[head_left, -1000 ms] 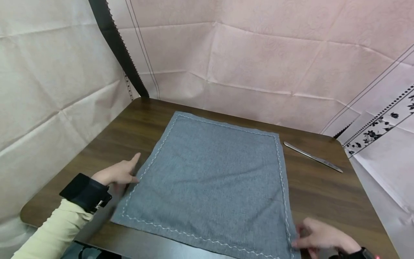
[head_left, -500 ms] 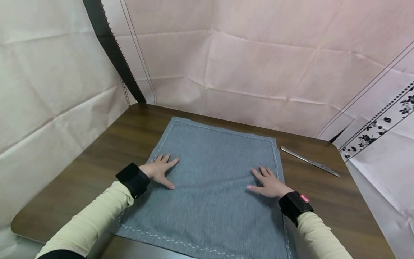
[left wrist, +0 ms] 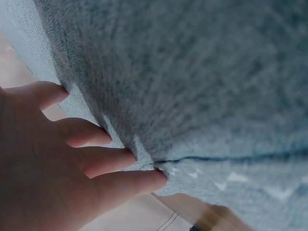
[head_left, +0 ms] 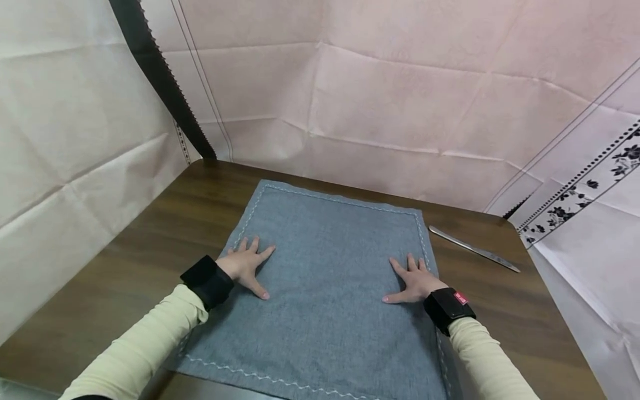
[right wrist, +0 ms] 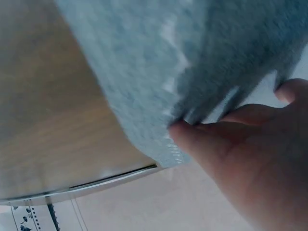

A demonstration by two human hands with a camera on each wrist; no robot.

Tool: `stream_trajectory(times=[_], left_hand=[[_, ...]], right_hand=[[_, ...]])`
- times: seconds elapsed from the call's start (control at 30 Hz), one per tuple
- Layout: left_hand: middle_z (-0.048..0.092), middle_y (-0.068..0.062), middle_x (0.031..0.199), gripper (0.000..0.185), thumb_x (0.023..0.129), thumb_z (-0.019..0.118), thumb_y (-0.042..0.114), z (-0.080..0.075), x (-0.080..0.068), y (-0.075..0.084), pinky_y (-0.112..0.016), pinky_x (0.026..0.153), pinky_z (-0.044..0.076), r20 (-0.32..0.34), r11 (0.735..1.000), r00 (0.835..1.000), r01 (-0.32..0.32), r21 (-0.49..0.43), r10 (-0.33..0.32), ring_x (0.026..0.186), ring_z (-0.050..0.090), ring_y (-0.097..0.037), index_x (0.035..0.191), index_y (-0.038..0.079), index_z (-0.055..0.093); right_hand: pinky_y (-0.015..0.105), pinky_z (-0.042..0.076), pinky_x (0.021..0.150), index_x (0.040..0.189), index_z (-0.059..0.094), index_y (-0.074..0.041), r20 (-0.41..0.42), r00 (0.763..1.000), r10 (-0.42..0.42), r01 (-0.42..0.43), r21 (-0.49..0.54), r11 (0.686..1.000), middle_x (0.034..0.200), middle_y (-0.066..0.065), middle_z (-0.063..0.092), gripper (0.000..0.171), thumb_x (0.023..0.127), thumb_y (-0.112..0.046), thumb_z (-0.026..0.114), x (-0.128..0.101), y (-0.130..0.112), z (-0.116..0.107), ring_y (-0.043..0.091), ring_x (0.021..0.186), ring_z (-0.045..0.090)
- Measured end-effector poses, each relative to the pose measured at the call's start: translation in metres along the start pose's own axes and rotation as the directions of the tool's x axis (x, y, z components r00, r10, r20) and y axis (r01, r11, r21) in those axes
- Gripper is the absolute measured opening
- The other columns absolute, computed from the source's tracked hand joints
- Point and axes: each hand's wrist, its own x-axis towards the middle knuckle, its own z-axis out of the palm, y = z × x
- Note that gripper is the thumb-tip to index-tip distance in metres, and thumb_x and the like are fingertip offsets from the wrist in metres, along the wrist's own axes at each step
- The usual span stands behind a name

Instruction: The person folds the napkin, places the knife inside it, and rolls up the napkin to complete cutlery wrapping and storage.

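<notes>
- Grey cloth (head_left: 325,278), square, pale zigzag stitching along its edges, lies spread flat on the dark wooden table (head_left: 150,250); its near edge reaches the table's front edge.
- Left hand (head_left: 246,265) rests palm down on the cloth close to its left stitched edge, fingers straight and spread, thumb angled inward. It holds nothing.
- Left wrist view: fingertips (left wrist: 144,179) press on the grey weave beside the zigzag seam.
- Right hand (head_left: 414,280) lies flat on the cloth just inside the right stitched edge, fingers straight, thumb out to the left. It grips nothing.
- Right wrist view: fingers (right wrist: 202,139) on the cloth's border, wood grain beside it.
- Black bands on both wrists; pale yellow sleeves.
- Long metal blade-like tool (head_left: 472,248) lies on bare wood right of the cloth, apart from it.
- Creased pink sheeting (head_left: 400,100) hangs behind the table.
</notes>
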Motion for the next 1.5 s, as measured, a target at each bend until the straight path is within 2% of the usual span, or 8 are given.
stream_trajectory(times=[0.27, 0.43, 0.63, 0.8, 0.97, 1.13, 1.33, 1.5], left_hand=[[0.001, -0.034, 0.144, 0.113, 0.062, 0.077, 0.055, 0.000, 0.000, 0.005, -0.072, 0.091, 0.011, 0.019, 1.000, 1.000, 0.019, 0.009, -0.019, 0.128, -0.001, -0.054, 0.145, 0.008, 0.018], [0.001, -0.033, 0.144, 0.115, 0.060, 0.076, 0.057, 0.002, 0.002, 0.007, -0.071, 0.091, 0.012, 0.022, 0.999, 1.000, 0.020, 0.037, -0.021, 0.129, -0.001, -0.054, 0.146, 0.009, 0.017], [0.004, -0.034, 0.144, 0.116, 0.058, 0.077, 0.057, 0.004, -0.002, 0.004, -0.072, 0.089, 0.015, -0.006, 0.998, 1.000, 0.002, 0.058, -0.002, 0.128, 0.003, -0.055, 0.145, 0.007, 0.019], [0.004, -0.033, 0.144, 0.115, 0.059, 0.076, 0.057, 0.003, -0.002, 0.002, -0.072, 0.090, 0.014, -0.009, 0.999, 1.000, -0.018, 0.050, 0.019, 0.128, 0.002, -0.055, 0.145, 0.007, 0.018], [0.004, -0.034, 0.144, 0.114, 0.060, 0.077, 0.055, 0.002, 0.001, -0.006, -0.072, 0.090, 0.012, 0.003, 0.999, 1.000, -0.002, 0.043, 0.002, 0.128, 0.001, -0.055, 0.145, 0.007, 0.018], [0.003, -0.034, 0.144, 0.114, 0.060, 0.078, 0.054, 0.003, 0.000, -0.012, -0.072, 0.091, 0.012, 0.001, 1.000, 1.000, 0.004, 0.025, -0.004, 0.128, 0.000, -0.055, 0.145, 0.008, 0.018], [0.004, -0.032, 0.145, 0.110, 0.061, 0.078, 0.053, 0.004, -0.001, -0.016, -0.071, 0.092, 0.011, -0.018, 1.000, 1.000, 0.009, -0.012, -0.009, 0.129, 0.001, -0.053, 0.145, 0.009, 0.021], [0.016, -0.033, 0.142, 0.091, 0.071, 0.074, 0.044, 0.001, -0.010, -0.020, -0.063, 0.097, 0.019, -0.102, 0.992, 0.988, -0.118, -0.042, 0.113, 0.129, 0.013, -0.051, 0.140, 0.002, 0.032]], right_hand=[[0.066, 0.021, 0.093, 0.141, 0.026, 0.000, -0.067, 0.997, 0.042, -0.041, 0.016, 0.999, 0.141, 0.037, 0.011, 0.082, 0.085, -0.052, 0.054, 0.049, 0.006, -0.024, 0.055, 0.127, 0.008], [0.071, 0.015, 0.090, 0.144, 0.014, -0.003, 0.008, 0.991, 0.136, -0.136, 0.111, 0.985, 0.141, 0.037, -0.002, 0.098, 0.078, -0.063, 0.054, 0.066, 0.024, -0.028, 0.056, 0.127, -0.003], [0.071, 0.013, 0.091, 0.146, 0.009, -0.011, -0.009, 0.987, 0.162, -0.160, 0.135, 0.978, 0.140, 0.039, -0.002, 0.116, 0.064, -0.078, 0.055, 0.074, 0.040, -0.020, 0.057, 0.126, -0.004], [0.068, 0.020, 0.091, 0.143, 0.018, -0.001, -0.125, 0.981, 0.146, -0.138, 0.072, 0.988, 0.137, 0.042, 0.007, 0.106, 0.072, -0.070, 0.055, 0.064, 0.033, -0.014, 0.058, 0.125, 0.006], [0.063, 0.027, 0.091, 0.134, 0.039, 0.003, -0.318, 0.945, -0.071, 0.038, -0.107, 0.994, 0.136, 0.036, 0.027, 0.074, 0.085, -0.050, 0.054, 0.045, 0.002, 0.006, 0.053, 0.125, 0.018], [0.066, 0.022, 0.091, 0.139, 0.035, -0.005, -0.207, 0.961, -0.186, 0.172, -0.082, 0.982, 0.143, 0.026, 0.023, 0.075, 0.085, -0.055, 0.051, 0.020, -0.021, 0.026, 0.048, 0.130, 0.015], [0.068, 0.017, 0.092, 0.142, 0.028, -0.005, -0.174, 0.978, -0.113, 0.107, -0.040, 0.993, 0.145, 0.027, 0.017, 0.081, 0.084, -0.056, 0.053, 0.005, -0.016, 0.028, 0.049, 0.130, 0.011], [0.068, 0.013, 0.094, 0.142, 0.029, -0.005, -0.167, 0.979, -0.118, 0.112, -0.045, 0.993, 0.145, 0.028, 0.015, 0.082, 0.083, -0.056, 0.054, -0.013, -0.018, 0.023, 0.048, 0.131, 0.007]])
